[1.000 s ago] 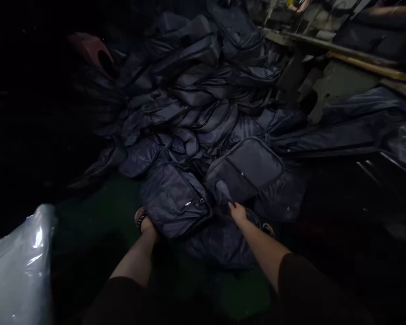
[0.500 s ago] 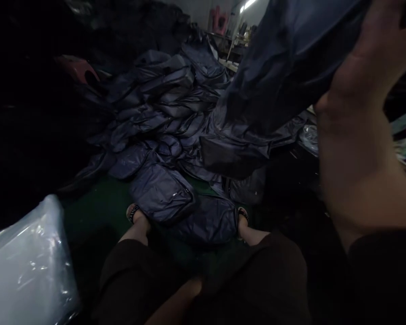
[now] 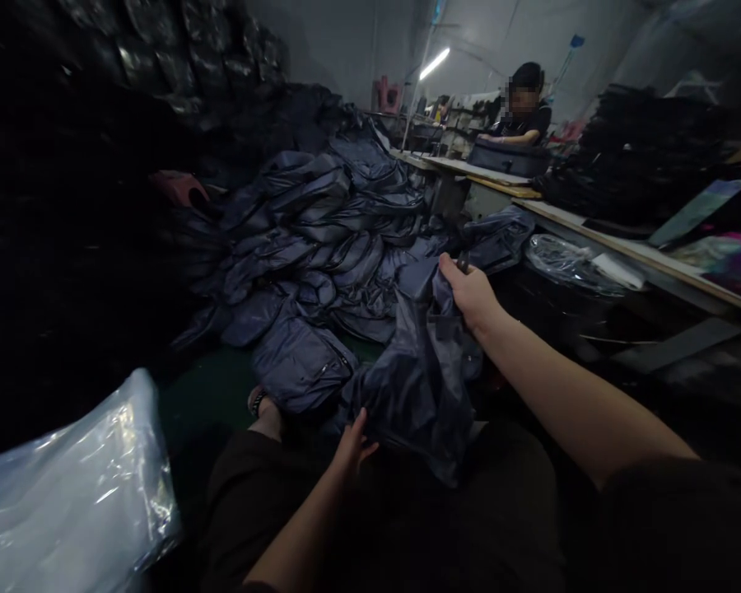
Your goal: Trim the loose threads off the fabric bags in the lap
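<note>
My right hand (image 3: pixel 470 295) is closed on the upper part of a limp, dark blue bag (image 3: pixel 417 379), which hangs down in folds over my lap. A small dark thing sticks up behind the fingers of that hand; its kind I cannot make out. At the lower left side of the bag is my left hand (image 3: pixel 353 449), with fingers stretched and apart. Whether it touches the fabric is hard to tell. Another dark blue bag (image 3: pixel 302 362) with a zip lies flat on the floor by my foot.
A big heap of dark blue bags (image 3: pixel 321 206) fills the floor ahead. Clear plastic bags (image 3: pixel 80 486) lie at the lower left. To the right runs a long table (image 3: pixel 642 239), where a person (image 3: pixel 524 107) works on a dark case. A red plastic stool (image 3: pixel 182 188) stands left.
My right hand has come down from the upper right with the bag, which now hangs lower, before my lap. My left hand has risen to the bag's side. The view has tilted up.
</note>
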The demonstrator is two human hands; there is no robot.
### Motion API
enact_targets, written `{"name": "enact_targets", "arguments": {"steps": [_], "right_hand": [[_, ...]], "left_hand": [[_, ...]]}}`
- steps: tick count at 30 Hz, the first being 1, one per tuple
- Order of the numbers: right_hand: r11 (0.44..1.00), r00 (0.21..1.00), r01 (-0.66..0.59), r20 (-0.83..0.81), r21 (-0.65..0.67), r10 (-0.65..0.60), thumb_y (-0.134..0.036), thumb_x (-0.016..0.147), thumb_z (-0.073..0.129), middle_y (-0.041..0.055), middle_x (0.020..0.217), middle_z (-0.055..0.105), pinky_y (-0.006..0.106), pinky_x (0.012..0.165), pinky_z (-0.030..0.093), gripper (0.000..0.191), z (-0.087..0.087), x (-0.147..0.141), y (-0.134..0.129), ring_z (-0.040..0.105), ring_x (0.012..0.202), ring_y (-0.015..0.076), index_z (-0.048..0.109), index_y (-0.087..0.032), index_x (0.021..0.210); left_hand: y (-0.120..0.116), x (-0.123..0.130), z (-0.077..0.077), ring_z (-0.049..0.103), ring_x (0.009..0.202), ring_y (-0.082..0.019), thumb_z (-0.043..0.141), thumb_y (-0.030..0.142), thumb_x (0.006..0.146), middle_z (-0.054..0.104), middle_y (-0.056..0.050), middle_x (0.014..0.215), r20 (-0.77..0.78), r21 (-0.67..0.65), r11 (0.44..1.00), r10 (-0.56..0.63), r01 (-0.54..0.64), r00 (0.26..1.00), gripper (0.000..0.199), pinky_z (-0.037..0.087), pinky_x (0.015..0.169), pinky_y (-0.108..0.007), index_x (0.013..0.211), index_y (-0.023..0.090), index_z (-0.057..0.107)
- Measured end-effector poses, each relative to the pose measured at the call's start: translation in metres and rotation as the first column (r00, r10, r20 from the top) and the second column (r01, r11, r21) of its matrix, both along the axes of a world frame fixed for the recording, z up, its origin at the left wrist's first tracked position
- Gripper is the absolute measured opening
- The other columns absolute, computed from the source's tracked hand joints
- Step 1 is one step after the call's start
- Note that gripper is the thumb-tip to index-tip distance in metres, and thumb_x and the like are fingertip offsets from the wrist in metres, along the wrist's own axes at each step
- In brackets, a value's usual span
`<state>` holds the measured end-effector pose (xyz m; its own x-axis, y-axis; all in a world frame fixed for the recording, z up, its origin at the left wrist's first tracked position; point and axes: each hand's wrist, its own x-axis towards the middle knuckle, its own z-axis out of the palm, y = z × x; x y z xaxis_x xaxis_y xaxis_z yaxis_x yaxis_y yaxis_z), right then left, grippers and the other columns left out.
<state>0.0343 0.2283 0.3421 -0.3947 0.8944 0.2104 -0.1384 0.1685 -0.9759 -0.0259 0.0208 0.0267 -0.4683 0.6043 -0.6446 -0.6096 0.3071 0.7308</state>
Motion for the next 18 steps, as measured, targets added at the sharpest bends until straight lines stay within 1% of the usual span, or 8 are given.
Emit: {"name": "enact_targets", "arguments": {"steps": [2,5,7,10,12,14,16,18], "right_hand": [[0.995,0.993,-0.089,-0.070,0.034,0.091,-0.053,0.063,0.071,-0.0044,0.055,0.056,0.022,0.055,0.045,0.039,0.028,0.013,-0.021,0.055,0.054,0.0111,0.061,-0.016,0.069],[0.989,0.983,-0.126,-0.121,0.080,0.135,-0.051,0.066,0.071,-0.0049,0.056,0.055,0.021,0.053,0.046,0.035,0.058,0.026,-0.056,0.057,0.055,0.0110,0.060,-0.018,0.070],[0.988,0.979,-0.127,-0.151,0.091,0.139,-0.050,0.068,0.070,-0.0051,0.055,0.055,0.021,0.054,0.047,0.033,0.067,0.029,-0.072,0.058,0.057,0.0112,0.060,-0.018,0.069],[0.986,0.969,-0.127,-0.199,0.104,0.146,-0.049,0.070,0.069,-0.0050,0.057,0.056,0.022,0.058,0.049,0.031,0.071,0.033,-0.080,0.060,0.063,0.0122,0.060,-0.019,0.071],[0.988,0.966,-0.098,-0.228,0.122,0.123,-0.049,0.069,0.070,-0.0049,0.060,0.058,0.022,0.061,0.050,0.031,0.077,0.042,-0.078,0.061,0.068,0.0129,0.061,-0.020,0.074],[0.990,0.965,-0.034,-0.252,0.136,0.068,-0.050,0.069,0.069,-0.0044,0.063,0.059,0.023,0.064,0.049,0.033,0.089,0.058,-0.075,0.062,0.071,0.0133,0.062,-0.019,0.078],[0.989,0.959,0.043,-0.284,0.142,-0.001,-0.052,0.072,0.065,-0.0037,0.065,0.059,0.024,0.066,0.049,0.035,0.106,0.079,-0.074,0.061,0.073,0.0132,0.063,-0.018,0.081],[0.985,0.943,0.100,-0.331,0.143,-0.048,-0.053,0.073,0.062,-0.0033,0.066,0.058,0.024,0.066,0.049,0.036,0.121,0.100,-0.074,0.060,0.072,0.0128,0.063,-0.018,0.083]], "left_hand": [[0.005,-0.001,0.007,0.053,0.110,-0.025,0.055,0.052,0.078,0.043,-0.016,0.130,0.017,0.015,1.000,0.012,-0.012,1.000,0.053,0.054,0.072,-0.031,0.117,0.017,0.042],[0.015,0.010,0.017,0.061,0.088,-0.018,0.051,0.044,0.084,0.058,-0.012,0.106,0.026,0.046,0.999,-0.025,0.024,0.999,0.038,0.054,0.069,-0.030,0.107,0.014,0.049],[0.025,0.020,0.024,0.061,0.079,-0.015,0.049,0.040,0.086,0.060,-0.008,0.097,0.013,0.043,0.998,-0.052,0.051,0.999,0.034,0.054,0.066,-0.032,0.106,0.013,0.052],[0.044,0.024,0.039,0.060,0.079,-0.015,0.050,0.036,0.087,0.060,-0.006,0.098,-0.078,-0.002,0.999,-0.052,0.052,0.996,0.031,0.053,0.068,-0.033,0.109,0.014,0.053],[0.054,0.017,0.057,0.060,0.083,-0.016,0.051,0.035,0.086,0.060,-0.007,0.102,-0.190,-0.040,0.998,-0.057,0.050,0.980,0.031,0.052,0.071,-0.035,0.109,0.014,0.054],[0.056,0.008,0.085,0.060,0.087,-0.017,0.052,0.034,0.086,0.060,-0.007,0.104,-0.337,-0.076,0.995,-0.089,0.068,0.937,0.030,0.052,0.074,-0.036,0.108,0.014,0.055],[0.050,0.001,0.118,0.059,0.089,-0.017,0.052,0.033,0.086,0.061,-0.006,0.103,-0.508,-0.099,0.989,-0.141,0.106,0.850,0.025,0.051,0.077,-0.036,0.103,0.015,0.058],[0.043,-0.006,0.144,0.059,0.090,-0.017,0.052,0.033,0.086,0.060,-0.007,0.104,-0.683,-0.110,0.984,-0.178,0.140,0.708,0.025,0.050,0.080,-0.036,0.104,0.016,0.058]]}}
